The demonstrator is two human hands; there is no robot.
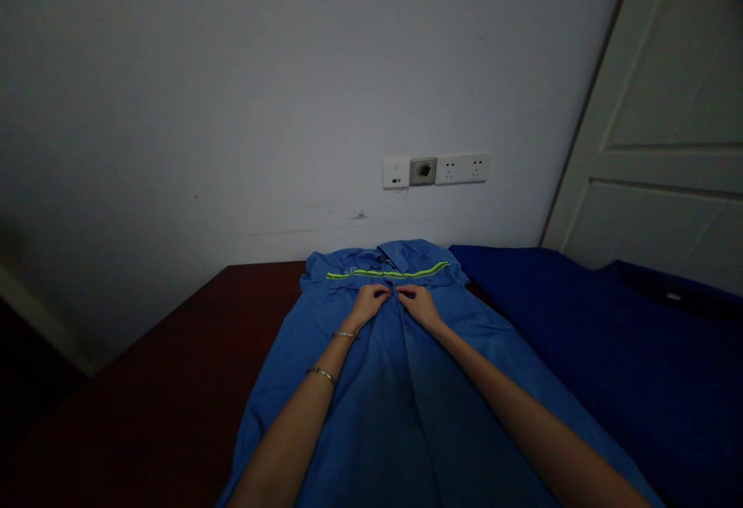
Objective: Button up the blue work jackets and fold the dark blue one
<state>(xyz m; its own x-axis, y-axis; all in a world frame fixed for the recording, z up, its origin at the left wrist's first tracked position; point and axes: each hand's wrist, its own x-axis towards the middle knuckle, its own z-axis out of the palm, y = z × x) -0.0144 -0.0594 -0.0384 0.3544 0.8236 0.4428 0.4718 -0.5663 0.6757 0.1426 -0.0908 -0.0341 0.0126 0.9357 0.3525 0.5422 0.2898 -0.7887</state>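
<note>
A light blue work jacket (371,399) with a collar and a yellow-green stripe across its chest lies spread out, collar toward the wall. My left hand (370,303), with two bracelets on its forearm, pinches the left side of the front opening just below the stripe. Opposite it, a small gap away, my right hand (419,304) pinches the right side of the same opening. Fingers of both hands are closed on the cloth. Whether a button sits between the fingertips is too small to tell.
The jacket rests on a dark red-brown table (232,338). To the right lies a dark blue garment (609,353). Behind stands a pale wall (261,105) with a row of sockets (463,169). A white panelled door (667,121) is at the right.
</note>
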